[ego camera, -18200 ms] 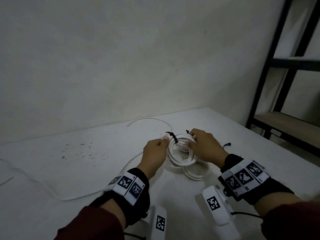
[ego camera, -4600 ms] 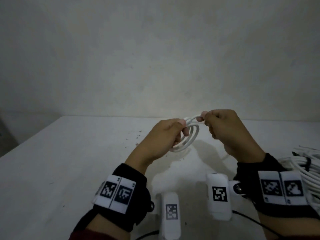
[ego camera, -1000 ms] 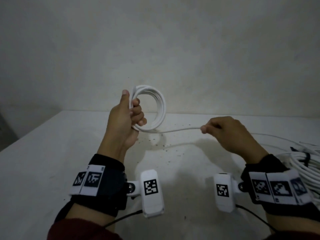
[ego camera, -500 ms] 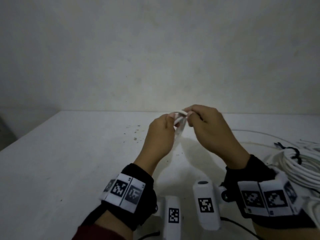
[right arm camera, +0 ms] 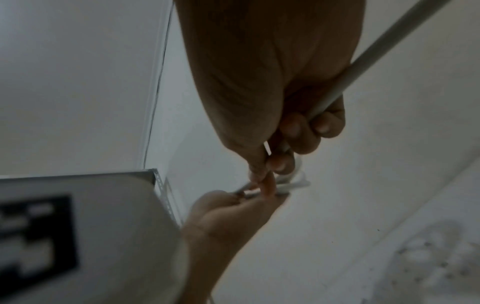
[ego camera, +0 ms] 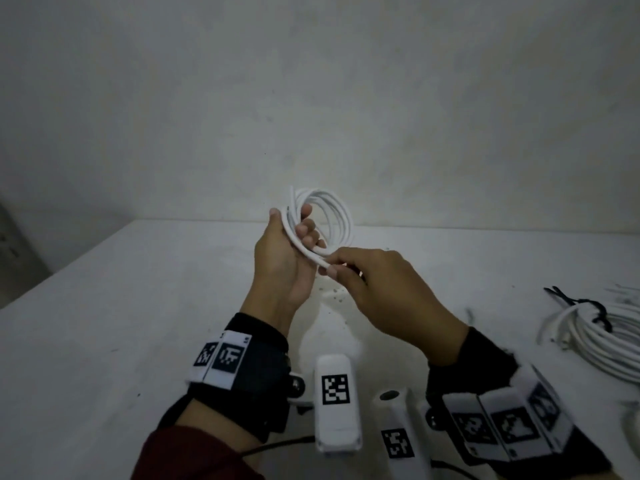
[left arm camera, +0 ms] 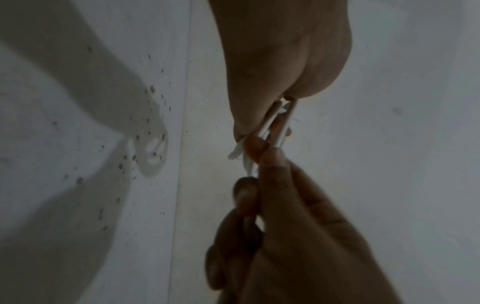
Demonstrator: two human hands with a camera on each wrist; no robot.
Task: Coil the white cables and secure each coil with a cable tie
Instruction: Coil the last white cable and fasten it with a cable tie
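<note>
Up above the table, the left hand gripped a small white cable coil, fingers curled through its loops. Just beside it, the right hand pinched the cable's strand at the coil's lower edge. Tied coils lay well right of that hand.

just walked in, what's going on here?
A person is winding a white cable by hand above a white table. The left hand grips a small coil held upright, and the right hand pinches the cable at the coil's lower edge. No tie is on this coil yet. At the right edge of the table lies a tied bundle with a black cable tie on it.
</note>
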